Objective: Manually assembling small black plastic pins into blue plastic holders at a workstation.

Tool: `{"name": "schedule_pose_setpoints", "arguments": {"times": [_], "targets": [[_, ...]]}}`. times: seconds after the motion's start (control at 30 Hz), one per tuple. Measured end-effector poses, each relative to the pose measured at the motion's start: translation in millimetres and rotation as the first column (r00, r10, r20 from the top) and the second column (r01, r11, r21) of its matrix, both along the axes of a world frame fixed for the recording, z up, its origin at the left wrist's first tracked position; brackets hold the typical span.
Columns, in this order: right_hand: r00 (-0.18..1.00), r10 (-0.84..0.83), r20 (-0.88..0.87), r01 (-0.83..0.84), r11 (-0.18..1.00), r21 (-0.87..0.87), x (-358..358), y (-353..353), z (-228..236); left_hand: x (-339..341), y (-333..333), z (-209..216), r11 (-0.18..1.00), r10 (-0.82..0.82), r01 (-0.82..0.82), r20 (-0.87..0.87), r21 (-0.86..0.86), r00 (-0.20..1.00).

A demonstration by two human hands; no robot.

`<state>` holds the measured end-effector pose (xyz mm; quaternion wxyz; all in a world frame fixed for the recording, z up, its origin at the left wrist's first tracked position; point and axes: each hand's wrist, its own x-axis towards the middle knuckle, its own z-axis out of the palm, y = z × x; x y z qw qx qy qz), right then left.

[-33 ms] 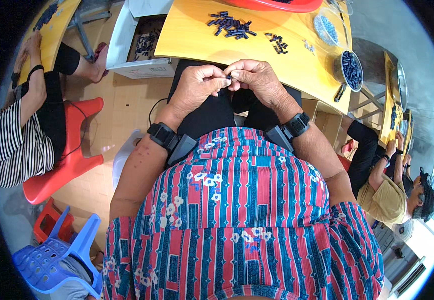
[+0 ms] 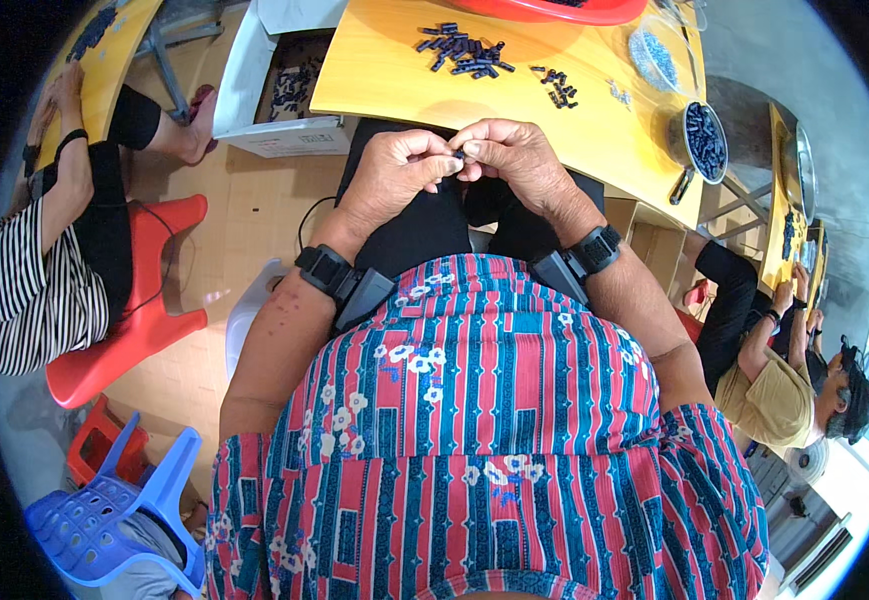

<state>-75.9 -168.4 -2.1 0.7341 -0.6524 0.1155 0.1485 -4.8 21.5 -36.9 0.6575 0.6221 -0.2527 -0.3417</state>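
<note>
My left hand [image 2: 409, 172] and my right hand [image 2: 517, 165] meet just off the near edge of the yellow table. Their fingertips pinch a small dark piece [image 2: 458, 154] between them. Mostly covered by my fingers, its exact kind cannot be made out. Beyond my hands, a pile of short black cylindrical parts [image 2: 464, 52] lies on the table. To its right is a smaller group of black parts [image 2: 558, 88], and farther right sit a few tiny clear pieces [image 2: 619, 93].
A red basin [image 2: 554, 10] stands at the far edge. At right are a clear bowl of blue bits [image 2: 652, 60] and a handled metal pan of black parts [image 2: 704, 140]. An open white carton [image 2: 284, 138] stands left of the table [image 2: 374, 75]. Other people sit at both sides.
</note>
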Motion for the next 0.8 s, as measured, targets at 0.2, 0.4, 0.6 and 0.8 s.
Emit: {"name": "schedule_pose_setpoints", "arguments": {"times": [0.2, 0.4, 0.6, 0.8], "targets": [[0.999, 0.034, 0.023, -0.032, 0.995, -0.098, 0.5, 0.2, 0.2, -0.3, 0.6, -7.3, 1.0, 0.007, -0.007, 0.011, -0.011, 1.0], [0.998, -0.019, 0.055, 0.023, 0.997, -0.076, -0.4, 1.6, -8.4, 0.3, -2.6, -4.4, 0.999, 0.041, -0.041, -0.003, -0.002, 0.999], [0.998, -0.02, 0.056, 0.029, 0.988, -0.15, 1.6, -4.4, 2.7, 0.2, -10.1, 6.5, 0.999, 0.051, -0.05, -0.028, 0.017, 0.998], [0.981, -0.178, 0.071, 0.174, 0.983, 0.064, -4.1, -19.0, 16.7, 8.8, -32.3, 38.2, 0.992, 0.083, -0.113, 0.402, 0.054, 0.912]]}}
